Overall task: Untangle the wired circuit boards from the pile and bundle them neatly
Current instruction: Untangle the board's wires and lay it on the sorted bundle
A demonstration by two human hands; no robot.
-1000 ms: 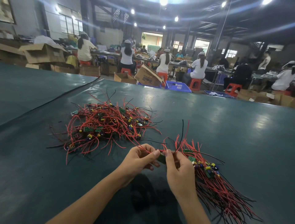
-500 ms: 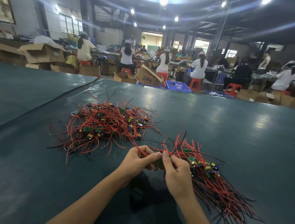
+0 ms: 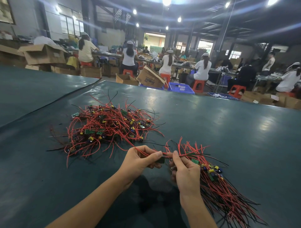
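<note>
One tipped cardboard box (image 3: 150, 79) on the floor beyond the table carries dark printed lettering on its side. The word stands upside down and seems to read "Tempo", though blur leaves that uncertain. Nothing else is legible.

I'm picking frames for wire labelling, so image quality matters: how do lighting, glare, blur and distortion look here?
Head view: ceiling lamps flare into streaks; soft glare patches on the green table; wide-angle bending at the edges; distant workers slightly soft; the tangled pile, left hand and right hand sharp, with a dark shadow beneath the hands.
</note>
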